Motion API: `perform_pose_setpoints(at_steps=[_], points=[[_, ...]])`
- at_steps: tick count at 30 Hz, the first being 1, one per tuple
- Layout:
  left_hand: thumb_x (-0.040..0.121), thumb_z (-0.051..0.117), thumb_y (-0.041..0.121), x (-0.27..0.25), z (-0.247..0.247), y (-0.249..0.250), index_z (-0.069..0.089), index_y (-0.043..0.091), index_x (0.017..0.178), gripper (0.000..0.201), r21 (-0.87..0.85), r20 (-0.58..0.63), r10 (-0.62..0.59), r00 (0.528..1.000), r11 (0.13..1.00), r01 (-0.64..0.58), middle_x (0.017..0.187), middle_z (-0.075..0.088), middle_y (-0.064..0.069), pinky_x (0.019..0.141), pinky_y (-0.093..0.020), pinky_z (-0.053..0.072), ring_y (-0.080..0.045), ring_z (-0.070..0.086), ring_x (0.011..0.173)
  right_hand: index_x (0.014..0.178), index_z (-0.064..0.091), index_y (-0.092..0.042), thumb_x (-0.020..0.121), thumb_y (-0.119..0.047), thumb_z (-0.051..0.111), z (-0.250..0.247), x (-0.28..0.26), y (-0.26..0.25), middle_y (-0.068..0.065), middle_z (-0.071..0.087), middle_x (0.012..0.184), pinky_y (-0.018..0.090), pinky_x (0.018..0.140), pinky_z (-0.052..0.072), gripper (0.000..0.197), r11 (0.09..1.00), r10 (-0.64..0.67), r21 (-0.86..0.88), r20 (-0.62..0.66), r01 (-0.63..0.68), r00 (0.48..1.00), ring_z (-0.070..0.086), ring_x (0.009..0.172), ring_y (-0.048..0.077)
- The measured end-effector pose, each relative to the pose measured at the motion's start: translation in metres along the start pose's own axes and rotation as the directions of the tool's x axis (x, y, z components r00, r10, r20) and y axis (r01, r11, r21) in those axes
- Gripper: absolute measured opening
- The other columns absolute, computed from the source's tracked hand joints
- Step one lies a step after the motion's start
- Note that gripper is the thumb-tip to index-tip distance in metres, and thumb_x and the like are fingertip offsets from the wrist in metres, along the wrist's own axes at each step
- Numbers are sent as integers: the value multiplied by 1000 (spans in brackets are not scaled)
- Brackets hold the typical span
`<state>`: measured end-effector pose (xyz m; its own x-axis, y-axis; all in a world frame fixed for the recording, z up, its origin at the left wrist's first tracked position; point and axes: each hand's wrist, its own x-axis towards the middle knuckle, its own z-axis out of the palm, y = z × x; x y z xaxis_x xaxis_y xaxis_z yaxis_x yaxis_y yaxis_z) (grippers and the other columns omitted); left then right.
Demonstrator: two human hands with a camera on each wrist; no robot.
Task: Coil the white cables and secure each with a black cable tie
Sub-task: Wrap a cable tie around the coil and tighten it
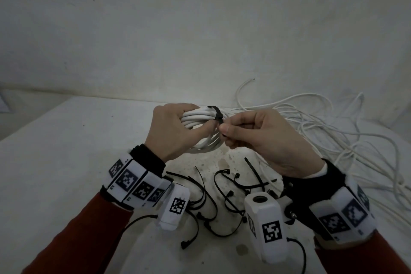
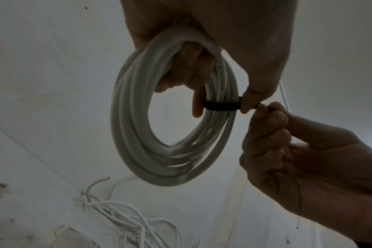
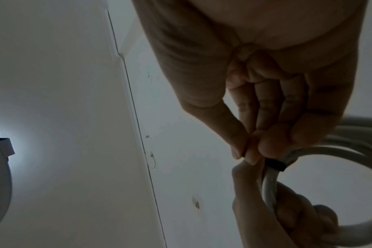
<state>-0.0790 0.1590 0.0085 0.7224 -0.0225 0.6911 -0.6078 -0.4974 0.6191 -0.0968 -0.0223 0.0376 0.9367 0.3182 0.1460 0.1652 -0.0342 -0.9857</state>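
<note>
My left hand (image 1: 175, 131) grips a coil of white cable (image 1: 198, 118) held up above the table. The coil (image 2: 136, 127) hangs as a round loop in the left wrist view, with my left fingers through it. A black cable tie (image 1: 215, 112) wraps the bundle, seen as a dark band (image 2: 221, 106) across the strands. My right hand (image 1: 255, 135) pinches the tie's tail just right of the coil, its fingers curled. In the right wrist view the black tie (image 3: 274, 165) sits on the cable (image 3: 270, 189) right below my pinching fingertips (image 3: 238, 151).
Several loose black cable ties (image 1: 220, 193) lie scattered on the white table (image 1: 66, 151) below my hands. A tangle of loose white cable (image 1: 329, 131) spreads over the right side up to the wall (image 1: 200, 29).
</note>
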Motion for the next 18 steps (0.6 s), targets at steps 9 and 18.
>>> perform_pose_setpoints(at_steps=[9,18], points=[[62,58,52,2,4,-2,44,20,42,40,6,-30,-125,992,992,125,39,39,8,44,-16,25,-7,34,40,80,67,5,83,-1,67,9,-1,4,3,64,63,17,59,49,7,997,-74,-35,51,76,996,57,57,10],[68,61,51,4,-4,-12,59,14,54,39,-79,62,-105,993,991,110,46,42,9,47,-24,28,-7,37,47,80,68,0,84,-5,70,13,0,6,10,65,66,20,56,50,6,981,-102,-169,-29,96,994,60,60,15]])
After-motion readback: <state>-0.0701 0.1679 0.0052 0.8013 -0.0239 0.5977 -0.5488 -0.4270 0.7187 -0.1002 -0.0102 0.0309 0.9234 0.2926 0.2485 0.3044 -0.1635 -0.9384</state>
